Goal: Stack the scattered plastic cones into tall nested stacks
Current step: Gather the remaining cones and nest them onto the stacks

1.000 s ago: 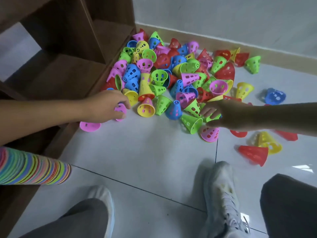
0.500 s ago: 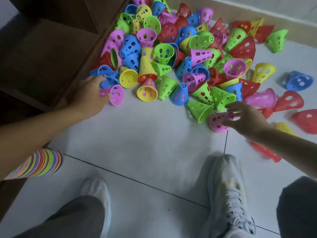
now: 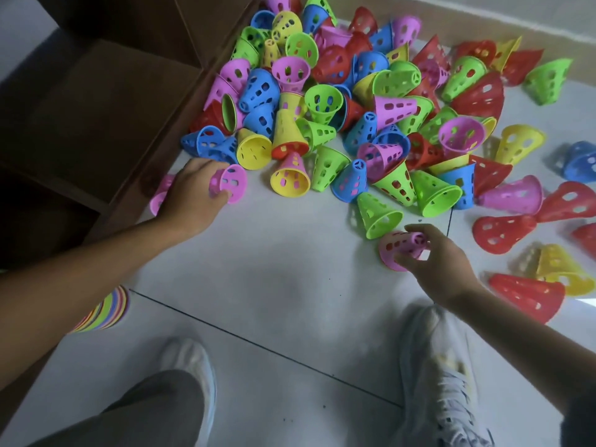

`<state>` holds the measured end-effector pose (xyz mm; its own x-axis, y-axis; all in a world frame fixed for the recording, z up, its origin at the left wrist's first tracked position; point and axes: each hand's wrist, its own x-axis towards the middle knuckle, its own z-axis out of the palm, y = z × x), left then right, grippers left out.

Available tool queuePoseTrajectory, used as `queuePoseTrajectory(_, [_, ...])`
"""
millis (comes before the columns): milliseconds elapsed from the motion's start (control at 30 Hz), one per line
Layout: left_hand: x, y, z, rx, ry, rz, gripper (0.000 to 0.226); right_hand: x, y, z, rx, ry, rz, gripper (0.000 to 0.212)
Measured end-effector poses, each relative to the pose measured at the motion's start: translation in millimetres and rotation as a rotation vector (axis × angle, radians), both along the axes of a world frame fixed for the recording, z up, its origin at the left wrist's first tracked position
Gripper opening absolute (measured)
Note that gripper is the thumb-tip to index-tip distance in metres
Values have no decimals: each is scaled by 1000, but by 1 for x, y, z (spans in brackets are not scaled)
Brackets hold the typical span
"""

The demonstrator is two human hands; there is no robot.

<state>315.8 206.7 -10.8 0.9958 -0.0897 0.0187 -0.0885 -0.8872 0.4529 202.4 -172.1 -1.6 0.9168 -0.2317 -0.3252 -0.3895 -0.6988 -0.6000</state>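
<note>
Partly hidden: pink cone (image 3: 160,195) behind left hand (image 3: 193,195), at nine o'clock of the pile; striped cone stack (image 3: 106,309) behind the forearm; blue cone (image 3: 582,161) cut by the frame's three o'clock edge.

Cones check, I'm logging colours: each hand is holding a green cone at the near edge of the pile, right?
Not green. In the head view the left hand grips a pink cone and the right hand grips another pink cone, both at the pile's near edge.
</note>
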Motion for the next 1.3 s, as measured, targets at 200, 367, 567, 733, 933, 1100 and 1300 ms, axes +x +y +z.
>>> queuePoseTrajectory(200, [-12, -11, 0, -33, 8, -59, 39, -21, 32, -4, 114, -14, 48, 42])
queuePoseTrajectory(367, [-35, -19, -2, -69, -12, -89, 28, -31, 61, -5, 259, 44, 68, 48])
queuePoseTrajectory(567, [-55, -18, -7, -169, -3, -85, 31, -37, 90, -10, 481, 95, 57, 53])
queuePoseTrajectory(733, [-62, -13, -9, -169, 2, -105, 36, -36, 102, -15, 615, 130, 46, 52])
queuePoseTrajectory(933, [-59, -7, -14, -102, 69, -182, 48, -26, 89, -18, 442, -20, -14, 43])
queuePoseTrajectory(1100, [-58, -8, -17, -272, 205, -123, 29, -4, 70, -7, 210, -209, -295, 42])
queuePoseTrajectory(1300, [-56, -24, -15, -413, 208, 4, 19, 16, 56, -2, 205, -87, -278, 50])
